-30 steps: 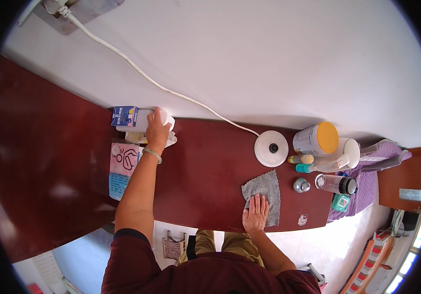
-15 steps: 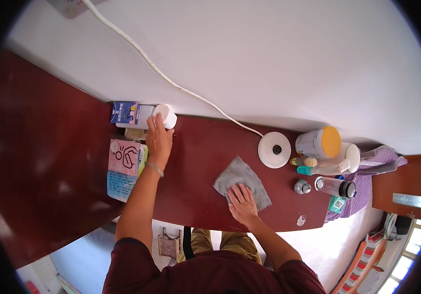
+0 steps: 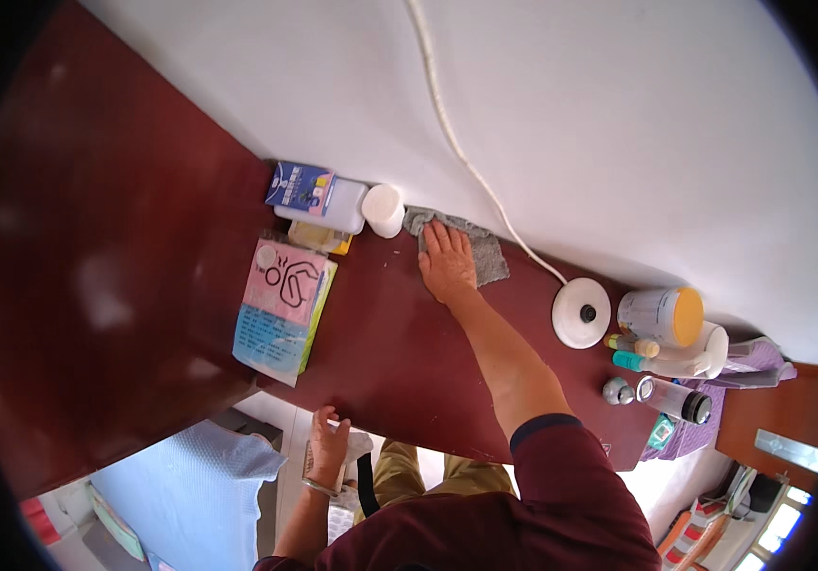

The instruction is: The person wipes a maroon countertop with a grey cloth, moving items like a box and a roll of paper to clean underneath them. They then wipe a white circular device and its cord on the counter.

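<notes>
My right hand (image 3: 449,265) lies flat with fingers stretched on a grey cloth (image 3: 491,261), pressing it to the red-brown table (image 3: 399,371) close against the wall. The cloth's left end is beside a white cylindrical container (image 3: 383,210). My left hand (image 3: 329,443) is just off the table's front edge, its fingers loosely bent and apart, with nothing in it. Nearest to it on the table is a pink and blue printed packet (image 3: 280,309).
Left at the back stand a blue box (image 3: 300,187) and a pale container (image 3: 345,204). A white round kettle base (image 3: 581,314) trails a cord (image 3: 461,152). To its right are a yellow-lidded tub (image 3: 656,316), a clear bottle (image 3: 672,397) and a small silver object (image 3: 617,390).
My right hand has slid the cloth from the table's middle to the back by the wall. My left hand has left the white container and drawn back to the front edge. The view has shifted.
</notes>
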The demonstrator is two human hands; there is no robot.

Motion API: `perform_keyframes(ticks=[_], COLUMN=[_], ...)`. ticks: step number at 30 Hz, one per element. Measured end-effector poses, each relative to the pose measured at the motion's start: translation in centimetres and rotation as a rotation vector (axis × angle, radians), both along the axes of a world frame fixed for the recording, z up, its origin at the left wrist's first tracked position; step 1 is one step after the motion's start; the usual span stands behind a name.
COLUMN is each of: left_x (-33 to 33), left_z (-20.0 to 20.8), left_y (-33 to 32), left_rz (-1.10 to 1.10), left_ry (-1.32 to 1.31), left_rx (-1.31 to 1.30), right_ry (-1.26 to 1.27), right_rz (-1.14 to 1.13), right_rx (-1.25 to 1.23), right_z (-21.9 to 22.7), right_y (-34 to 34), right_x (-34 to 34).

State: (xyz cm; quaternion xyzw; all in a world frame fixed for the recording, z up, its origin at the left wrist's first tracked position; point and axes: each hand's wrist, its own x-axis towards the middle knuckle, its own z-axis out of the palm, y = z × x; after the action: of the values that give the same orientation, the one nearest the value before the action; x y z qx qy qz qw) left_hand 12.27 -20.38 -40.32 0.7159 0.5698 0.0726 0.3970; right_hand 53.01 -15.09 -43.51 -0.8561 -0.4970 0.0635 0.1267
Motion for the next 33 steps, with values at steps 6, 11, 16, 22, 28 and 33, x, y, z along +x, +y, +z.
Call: perform_keyframes(ticks=[6, 11, 16, 22, 28, 33], left_x=[-2.1, -5.5, -9.8, -14.3, -12.8, -9.1], left_z=[-0.4, -0.7, -1.1, -2.5, -1.3, 1.6], left_y=[-1.0, -1.4, -3.0, -4.1, -0.6, 2.6], left_rz=[-0.062, -0.093, -0.038, 0.069, 0.538, 0.475], left_ry=[-0.083, -0.078, -0.035, -0.044, -0.557, -0.682], left_rx=[0.05, 0.047, 0.046, -0.065, -0.691, -0.915], right_ry=[-0.101, 0.023, 0.015, -0.036, 0.12, 0.22], right_rz=[-0.031, 0.269, 0.094, 0.067, 0.234, 0.318], right_rx=[-0.158, -0.122, -0.053, -0.19, -0.13, -0.052], right_z=[0.7, 0.6, 0.8, 1.3, 1.9, 1.7], right_y=[-1.4, -2.7, 4.2, 2.7, -6.1, -12.7], right_x=[-6.9, -14.6, -13.2, -19.7, -29.4, -28.9])
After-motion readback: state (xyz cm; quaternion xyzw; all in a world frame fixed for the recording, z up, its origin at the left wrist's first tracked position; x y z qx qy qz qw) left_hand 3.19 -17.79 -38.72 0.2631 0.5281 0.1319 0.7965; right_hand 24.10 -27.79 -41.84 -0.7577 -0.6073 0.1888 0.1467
